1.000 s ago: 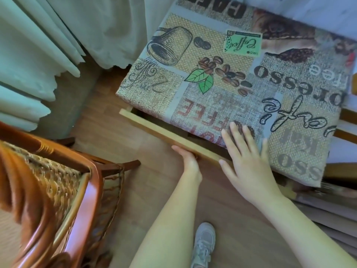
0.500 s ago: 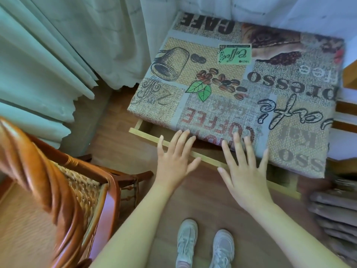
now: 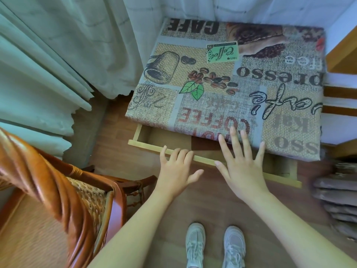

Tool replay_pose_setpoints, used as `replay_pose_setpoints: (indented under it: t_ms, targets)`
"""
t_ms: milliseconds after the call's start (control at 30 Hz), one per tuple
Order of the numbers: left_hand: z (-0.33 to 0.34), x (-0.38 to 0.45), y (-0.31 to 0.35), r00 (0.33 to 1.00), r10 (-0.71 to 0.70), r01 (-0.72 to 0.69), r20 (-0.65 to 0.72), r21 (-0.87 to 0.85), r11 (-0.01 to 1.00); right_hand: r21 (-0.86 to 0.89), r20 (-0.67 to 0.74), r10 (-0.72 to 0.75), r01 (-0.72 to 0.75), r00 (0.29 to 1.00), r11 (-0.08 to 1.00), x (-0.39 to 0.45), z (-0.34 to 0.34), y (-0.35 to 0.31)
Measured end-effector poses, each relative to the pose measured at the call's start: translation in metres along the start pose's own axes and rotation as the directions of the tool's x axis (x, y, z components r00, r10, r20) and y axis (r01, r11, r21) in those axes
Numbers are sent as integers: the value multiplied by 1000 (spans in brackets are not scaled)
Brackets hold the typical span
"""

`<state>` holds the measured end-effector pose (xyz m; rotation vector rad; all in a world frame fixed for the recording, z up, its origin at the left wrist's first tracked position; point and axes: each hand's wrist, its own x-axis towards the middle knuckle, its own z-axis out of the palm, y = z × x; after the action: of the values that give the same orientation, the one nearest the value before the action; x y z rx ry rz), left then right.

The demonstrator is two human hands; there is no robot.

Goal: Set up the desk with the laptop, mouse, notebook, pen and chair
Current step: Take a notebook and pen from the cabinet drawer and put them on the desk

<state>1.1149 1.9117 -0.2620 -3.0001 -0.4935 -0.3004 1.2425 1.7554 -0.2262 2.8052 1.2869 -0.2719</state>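
The pale wooden drawer (image 3: 202,161) under the coffee-print cloth-covered desk (image 3: 231,84) is found pulled open, the left hand (image 3: 176,171) resting on its front with fingers spread. The right hand (image 3: 241,163) is held flat above it, grasping nothing. No laptop is seen; a search of the drawer is judged next, and the brown wicker chair (image 3: 58,200) stands left.

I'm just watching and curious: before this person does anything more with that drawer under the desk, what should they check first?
1. Drawer pulled out: ok, partly open.
2. Left hand on drawer front: ok, fingers rest on its edge.
3. Right hand free: ok, open, spread above the drawer.
4. Desk top free for the laptop: ok, only the patterned cloth shows.
5. Drawer contents: cannot tell, mostly hidden.
6. Chair near: ok, at the left.
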Motion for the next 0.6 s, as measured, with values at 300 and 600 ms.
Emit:
replay_pose_setpoints:
  t_ms: [300, 600]
  targets:
    - [3, -20, -4, 992, 106, -103, -61, 48, 993, 28, -4, 29, -29, 1000, 999, 3, 1, -4]
    - [9, -34, 5, 985, 121, -123, 126, 11, 992, 16, -20, 45, -45, 999, 999, 1, 3, -6]
